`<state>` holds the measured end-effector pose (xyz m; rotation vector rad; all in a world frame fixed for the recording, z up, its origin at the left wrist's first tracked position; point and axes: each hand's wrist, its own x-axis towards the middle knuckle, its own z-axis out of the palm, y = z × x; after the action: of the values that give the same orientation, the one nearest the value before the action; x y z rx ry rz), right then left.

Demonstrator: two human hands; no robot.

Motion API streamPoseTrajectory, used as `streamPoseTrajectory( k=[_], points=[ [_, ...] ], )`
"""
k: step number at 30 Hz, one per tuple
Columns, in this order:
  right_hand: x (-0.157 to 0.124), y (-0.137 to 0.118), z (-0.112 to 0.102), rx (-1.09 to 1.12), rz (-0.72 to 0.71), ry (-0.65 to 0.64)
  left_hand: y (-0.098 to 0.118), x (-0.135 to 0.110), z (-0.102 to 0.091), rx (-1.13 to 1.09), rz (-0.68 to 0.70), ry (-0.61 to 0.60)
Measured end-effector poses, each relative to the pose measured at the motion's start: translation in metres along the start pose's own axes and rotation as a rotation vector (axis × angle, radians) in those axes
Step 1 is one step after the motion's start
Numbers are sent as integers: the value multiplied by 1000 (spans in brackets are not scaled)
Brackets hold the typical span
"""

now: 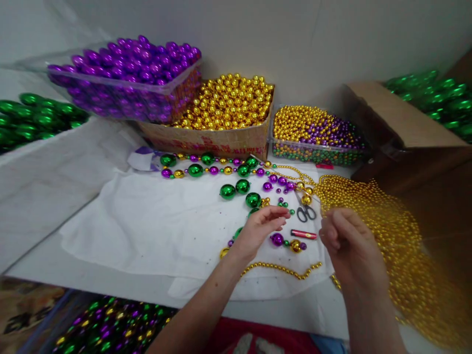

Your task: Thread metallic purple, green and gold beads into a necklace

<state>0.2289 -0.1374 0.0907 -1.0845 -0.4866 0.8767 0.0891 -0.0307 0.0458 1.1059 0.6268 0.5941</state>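
Observation:
My left hand [260,228] hovers above the white cloth [177,221], its fingers loosely bent and the thumb apart from them. Nothing shows between them. Small green beads [283,204] lie just beyond its fingertips. To the right, my right hand [350,241] is closed with fingers curled in; whatever it may hold is hidden. Between the hands lie black-handled scissors [307,213] and a red lighter [303,234]. A bead string [286,242] with purple, green and gold beads lies in front of the lighter, running partly behind my left arm. Large green beads [242,186] rest beyond the left hand.
At the back stand a tub of purple beads [173,88], a carton of gold beads [206,140] and a tub of small mixed beads [313,146]. Gold bead strands [391,236] heap at right beside a cardboard box [398,177]. A finished-looking strand [214,170] lies behind.

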Motion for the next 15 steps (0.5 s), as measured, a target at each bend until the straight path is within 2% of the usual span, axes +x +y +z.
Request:
streamPoseTrajectory(
  k=[4,7,11,15],
  points=[
    [4,-17,11,44,-34,0,-18,3,-3,237,46,-113],
    [6,-23,14,100,-48,44,-39,10,-4,392,121,-140],
    [7,-26,6,157,-81,92,-64,18,-6,600,214,-181],
    [5,-26,-1,189,-79,135,-73,16,-2,811,283,-198]
  ],
)
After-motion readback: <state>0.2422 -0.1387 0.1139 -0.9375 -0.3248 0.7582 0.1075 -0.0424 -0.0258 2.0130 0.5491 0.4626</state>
